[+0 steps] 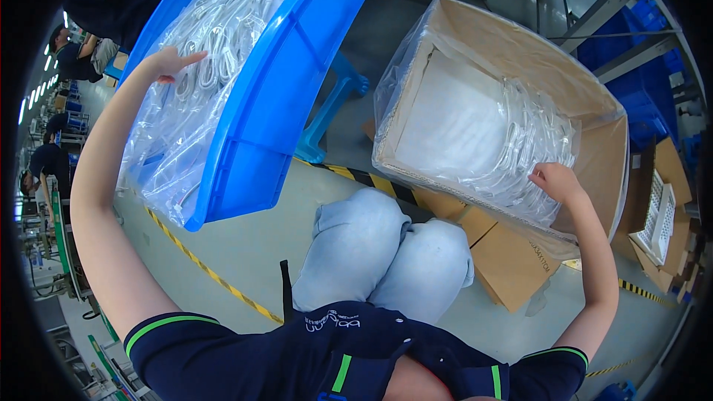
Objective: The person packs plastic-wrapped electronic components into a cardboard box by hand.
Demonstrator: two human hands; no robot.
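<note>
Head view: upper left, our left hand (pixel 172 65), grip loosely open, is over bagged cables (pixel 223 37) in a blue bin (pixel 278 89); at right, our right hand (pixel 555 180) curls at cable bags (pixel 523 137) in a carton (pixel 603 154); we cannot tell its hold.

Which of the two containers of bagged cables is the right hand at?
The open cardboard box: the right hand is at its bags, while the left hand is over the blue bin.
</note>
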